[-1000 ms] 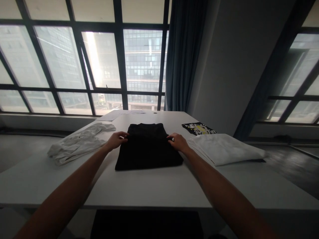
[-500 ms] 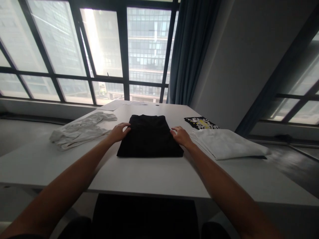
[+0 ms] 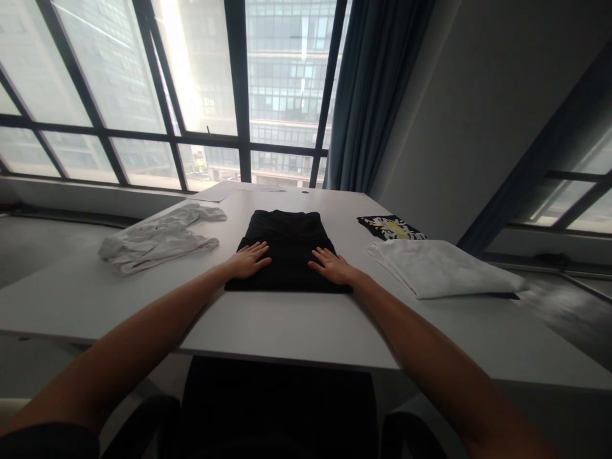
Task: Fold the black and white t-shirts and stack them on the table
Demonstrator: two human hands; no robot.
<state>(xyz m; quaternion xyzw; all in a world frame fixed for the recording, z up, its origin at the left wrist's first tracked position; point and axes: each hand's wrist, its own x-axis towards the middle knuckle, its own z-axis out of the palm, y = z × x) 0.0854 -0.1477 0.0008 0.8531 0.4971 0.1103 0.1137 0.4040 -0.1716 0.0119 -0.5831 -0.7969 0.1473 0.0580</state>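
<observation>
A folded black garment [image 3: 285,237] lies in the middle of the white table [image 3: 287,322]. My left hand [image 3: 249,260] rests flat on its near left part, fingers stretched out. My right hand [image 3: 331,266] lies flat on its near right part, fingers spread. Both palms press down on the cloth and hold nothing.
A crumpled white garment [image 3: 157,238] lies to the left. A folded white garment [image 3: 440,274] lies to the right, with a black printed one [image 3: 389,227] behind it. Papers [image 3: 224,190] sit at the far edge by the windows. A dark chair [image 3: 277,408] is below the near edge.
Both hands have moved from the garment's side edges inward onto its top near part and now lie flat. The view has tilted slightly.
</observation>
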